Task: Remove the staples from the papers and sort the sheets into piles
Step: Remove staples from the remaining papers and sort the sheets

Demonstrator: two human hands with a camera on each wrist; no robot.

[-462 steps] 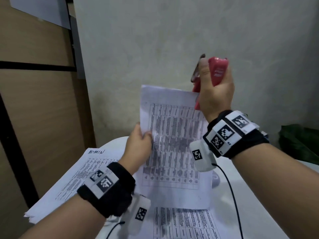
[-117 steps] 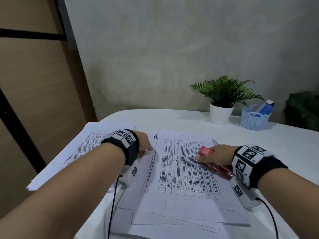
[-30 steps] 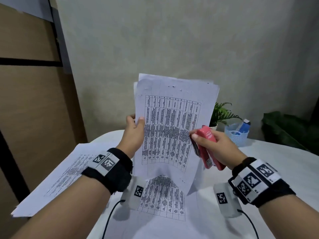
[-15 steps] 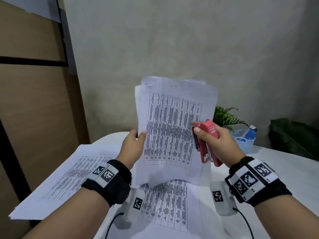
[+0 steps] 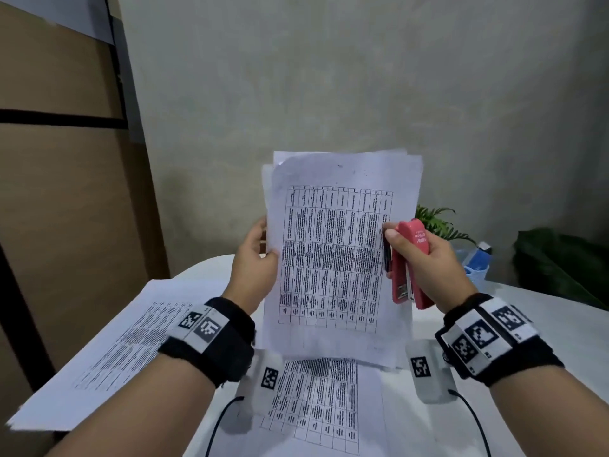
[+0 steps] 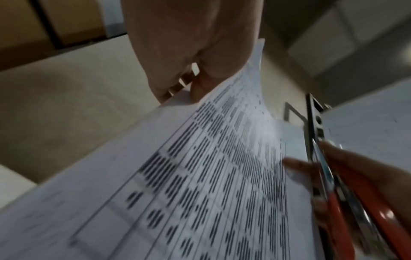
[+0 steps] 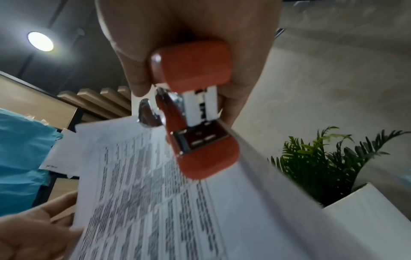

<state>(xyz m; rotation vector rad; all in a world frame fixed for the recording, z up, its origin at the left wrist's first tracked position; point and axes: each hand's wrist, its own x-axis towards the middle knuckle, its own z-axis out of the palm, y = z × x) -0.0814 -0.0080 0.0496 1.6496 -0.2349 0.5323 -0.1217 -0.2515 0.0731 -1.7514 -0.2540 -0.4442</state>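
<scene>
A stapled set of printed table sheets [image 5: 336, 252] is held upright above the table. My left hand [image 5: 255, 258] pinches its left edge, thumb in front. My right hand [image 5: 425, 262] grips a red stapler [image 5: 408, 258] at the sheets' right edge, thumb against the paper. In the left wrist view the left hand [image 6: 200, 58] pinches the sheets [image 6: 200, 184], with the stapler [image 6: 347, 202] at the right. From the right wrist, the stapler [image 7: 195, 109] sits in my fist over the sheets [image 7: 166, 202]. A staple [image 5: 339, 165] shows near the top edge.
A pile of printed sheets [image 5: 108, 351] lies at the table's left edge, and another printed sheet [image 5: 316, 407] lies flat under my wrists. A potted fern [image 5: 438, 222] and a blue basket [image 5: 476, 265] stand at the back right, by a dark green leaf [image 5: 560, 262].
The sheets were lifted off the table by both hands and stood upright. Over the last second they dropped slightly and the right hand with the stapler stayed at their right edge.
</scene>
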